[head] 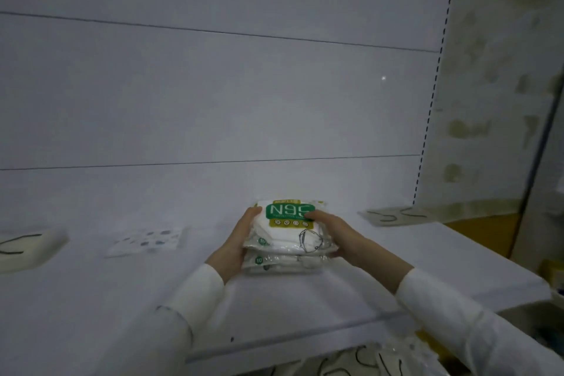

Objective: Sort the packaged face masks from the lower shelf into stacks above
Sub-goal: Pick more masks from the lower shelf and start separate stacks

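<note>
Nearest, loose clear-wrapped white masks with black ear loops (366,360) lie heaped on the lower shelf. On the white upper shelf (122,299), midway along and back from its front edge, the left hand (241,241) and right hand (341,238) clasp the sides of a stack of glossy plastic packs with a green N95 label (287,232). The packs look light, soft and slippery, best squeezed at opposite edges.

Head view, seemingly close above shelf (305,299)

Both white-sleeved arms are stretched forward; a pack stack (287,239) is clasped between the left hand (239,243) and the right hand (340,238), with fingers curled inward.
</note>
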`<state>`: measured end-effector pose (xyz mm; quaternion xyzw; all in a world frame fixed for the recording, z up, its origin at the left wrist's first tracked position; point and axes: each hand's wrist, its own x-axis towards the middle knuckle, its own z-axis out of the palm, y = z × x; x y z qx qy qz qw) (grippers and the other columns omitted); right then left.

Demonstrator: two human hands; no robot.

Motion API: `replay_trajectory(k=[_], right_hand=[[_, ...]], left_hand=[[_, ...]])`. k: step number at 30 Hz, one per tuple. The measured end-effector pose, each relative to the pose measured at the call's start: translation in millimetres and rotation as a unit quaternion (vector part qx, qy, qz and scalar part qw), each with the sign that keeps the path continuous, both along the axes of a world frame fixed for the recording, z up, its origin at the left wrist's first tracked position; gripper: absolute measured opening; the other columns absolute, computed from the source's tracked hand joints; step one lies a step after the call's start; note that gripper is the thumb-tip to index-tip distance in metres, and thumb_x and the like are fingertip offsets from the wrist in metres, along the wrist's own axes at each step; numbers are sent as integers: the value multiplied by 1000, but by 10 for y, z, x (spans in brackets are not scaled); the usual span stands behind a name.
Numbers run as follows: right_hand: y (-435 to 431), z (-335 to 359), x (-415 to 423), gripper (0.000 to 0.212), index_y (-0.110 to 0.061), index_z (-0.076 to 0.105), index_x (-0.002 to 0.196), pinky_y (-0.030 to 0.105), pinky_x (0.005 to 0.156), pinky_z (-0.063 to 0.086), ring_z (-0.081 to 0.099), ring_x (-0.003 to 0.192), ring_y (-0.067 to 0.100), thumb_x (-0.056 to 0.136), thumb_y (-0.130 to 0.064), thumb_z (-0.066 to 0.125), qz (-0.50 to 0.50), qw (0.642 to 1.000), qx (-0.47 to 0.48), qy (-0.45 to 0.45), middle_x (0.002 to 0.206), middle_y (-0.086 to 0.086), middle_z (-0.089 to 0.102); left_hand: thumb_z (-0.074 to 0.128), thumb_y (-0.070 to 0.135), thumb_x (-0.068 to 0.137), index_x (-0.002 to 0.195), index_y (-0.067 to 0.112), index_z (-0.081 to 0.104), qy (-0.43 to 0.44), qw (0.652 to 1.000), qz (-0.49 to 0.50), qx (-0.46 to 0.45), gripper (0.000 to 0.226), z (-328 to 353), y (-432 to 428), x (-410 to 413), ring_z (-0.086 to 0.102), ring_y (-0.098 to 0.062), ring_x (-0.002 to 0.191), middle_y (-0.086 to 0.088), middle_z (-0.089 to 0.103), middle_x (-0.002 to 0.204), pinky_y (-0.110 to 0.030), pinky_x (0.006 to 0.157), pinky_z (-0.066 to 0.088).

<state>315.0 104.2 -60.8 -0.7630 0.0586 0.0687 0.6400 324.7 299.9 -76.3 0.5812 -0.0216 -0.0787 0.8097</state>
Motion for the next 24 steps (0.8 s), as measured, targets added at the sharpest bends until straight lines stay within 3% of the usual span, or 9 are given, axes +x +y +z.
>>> replay_trajectory(k=[4, 6, 9, 11, 14, 17, 21, 22, 24], right_hand=[[63, -57, 610, 35, -16, 65, 94, 20, 50, 39, 56, 54, 16, 79, -48, 63, 24, 999, -12, 29, 72, 3, 65], [143, -125, 851, 43, -13, 66, 99, 23, 55, 44, 61, 64, 22, 75, -49, 67, 29, 999, -15, 34, 84, 9, 69], [235, -179, 1126, 53, -10, 66, 101, 26, 59, 43, 60, 68, 25, 67, -51, 71, 28, 998, -4, 54, 90, 12, 69], [262, -171, 1256, 49, -11, 64, 96, 22, 54, 39, 56, 59, 22, 68, -50, 72, 32, 997, 2, 67, 83, 11, 64], [274, -172, 1424, 52, -9, 64, 100, 17, 42, 37, 54, 43, 15, 69, -49, 73, 35, 996, -15, 79, 74, 7, 63], [294, -142, 1550, 47, -11, 61, 101, 17, 38, 38, 54, 37, 12, 71, -46, 73, 47, 996, -10, 74, 72, 5, 62], [280, -96, 1644, 49, -13, 63, 107, 36, 73, 53, 66, 88, 31, 69, -42, 74, 70, 996, 17, 45, 103, 14, 68], [277, -98, 1635, 51, -11, 64, 109, 37, 77, 53, 66, 94, 32, 68, -40, 74, 79, 995, 37, 46, 108, 16, 68], [291, -130, 1627, 39, -7, 63, 109, 33, 68, 56, 68, 83, 29, 78, -29, 69, 86, 993, 64, 44, 102, 17, 69]], left_hand=[[55, 35, 88, 122, 8, 60, 34, 994, 100, 8, 43, -126, 39, 409, 64, -32, 102, -17, 68, 111, -40, 87, 52], [51, 36, 89, 119, 7, 61, 45, 993, 107, 14, 43, -157, 89, 544, 65, -33, 96, -18, 68, 108, -38, 80, 55], [45, 35, 91, 107, 10, 65, 51, 996, 71, 13, 36, -89, 131, 632, 70, -26, 72, -13, 73, 88, -27, 56, 56], [46, 36, 91, 107, 10, 66, 51, 997, 54, 33, 36, -70, 188, 746, 71, -23, 73, -12, 74, 88, -26, 61, 57], [45, 40, 91, 115, 10, 65, 54, 997, 26, 48, 43, -50, 260, 873, 68, -27, 93, -15, 69, 109, -31, 78, 56], [44, 38, 92, 114, 11, 65, 54, 997, 21, 43, 41, -59, 270, 972, 70, -25, 86, -14, 70, 106, -29, 71, 57], [42, 37, 93, 105, 11, 67, 51, 997, 27, 41, 39, -84, 271, 1042, 70, -20, 68, -8, 74, 84, -23, 57, 54], [41, 37, 93, 102, 11, 68, 54, 998, 21, 32, 38, -90, 286, 1056, 70, -20, 67, -9, 74, 82, -23, 56, 54], [41, 34, 93, 101, 10, 67, 56, 998, -2, 15, 37, -100, 298, 1075, 71, -22, 71, -10, 74, 86, -25, 58, 56]])
